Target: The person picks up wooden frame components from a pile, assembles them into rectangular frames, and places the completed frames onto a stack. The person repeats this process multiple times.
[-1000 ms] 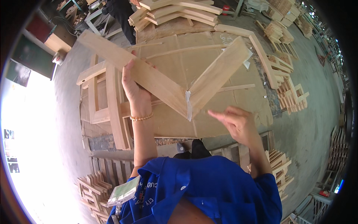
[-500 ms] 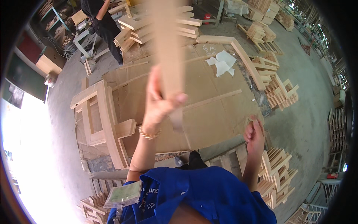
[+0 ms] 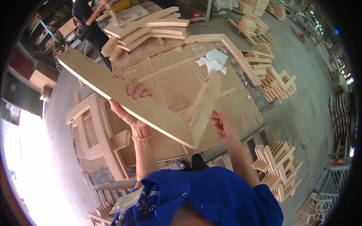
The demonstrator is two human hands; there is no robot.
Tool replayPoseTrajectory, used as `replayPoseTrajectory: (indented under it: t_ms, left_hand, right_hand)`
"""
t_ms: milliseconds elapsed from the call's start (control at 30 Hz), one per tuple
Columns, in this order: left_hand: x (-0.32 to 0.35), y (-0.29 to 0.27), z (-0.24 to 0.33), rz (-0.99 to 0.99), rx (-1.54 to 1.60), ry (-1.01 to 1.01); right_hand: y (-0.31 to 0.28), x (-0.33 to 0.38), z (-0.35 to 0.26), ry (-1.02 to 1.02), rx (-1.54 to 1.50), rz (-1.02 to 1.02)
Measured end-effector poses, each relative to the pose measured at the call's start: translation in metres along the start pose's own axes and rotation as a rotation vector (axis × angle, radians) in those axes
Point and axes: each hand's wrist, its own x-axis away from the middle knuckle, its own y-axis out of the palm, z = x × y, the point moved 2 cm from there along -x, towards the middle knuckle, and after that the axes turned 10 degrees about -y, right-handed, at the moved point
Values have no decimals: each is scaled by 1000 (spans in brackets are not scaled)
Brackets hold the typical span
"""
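An angled piece of pale wood (image 3: 162, 116), made of a long board and a shorter leg meeting at a mitred corner, is raised above the table. My left hand (image 3: 126, 115) is closed round the long board, thumb on the near edge and fingertips over the far edge. Beside the shorter leg, close to the corner, is my right hand (image 3: 223, 129). Its fingers are curled; whether they press on the leg or pinch something small cannot be made out. Brown cardboard (image 3: 241, 109) covers the table below.
Joined wooden frame parts (image 3: 100, 120) lie at the table's left. Stacked angled pieces (image 3: 147, 30) stand at the back, near a person in dark clothes (image 3: 90, 30). White foam scraps (image 3: 217, 58) rest by another angled piece (image 3: 243, 62). Wooden stacks (image 3: 277, 165) stand to the right.
The wooden piece, blurred and upright before, has swung down to the left, showing its corner and shorter leg. My right hand has moved left to that leg.
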Motion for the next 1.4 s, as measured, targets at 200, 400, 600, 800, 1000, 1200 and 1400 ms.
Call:
replayPoseTrajectory:
  t_ms: [200, 400, 600, 800, 1000, 1200, 1400]
  left_hand:
    - [18, 15, 5, 308, -534, -28]
    - [80, 36, 45, 666, -1418, -142]
    - [144, 94, 59, 708, -2322, -360]
    - [181, 120, 87, 1040, -2332, -502]
    - [230, 62, 81, 1250, -984, 208]
    - [201, 27, 161, 1372, -999, 363]
    - [215, 9, 301, 1440, -1231, 31]
  right_hand:
    - [3, -57, 27, 157, -335, -152]
    - [24, -97, 10, 115, -330, -233]
    - [94, -128, -2, 86, 103, -173]
    - [165, -129, 9, 133, 332, -359]
    - [199, -95, 42, 93, 277, -505]
    - [226, -44, 69, -183, 388, -876]
    - [172, -43, 35, -21, 857, -1051]
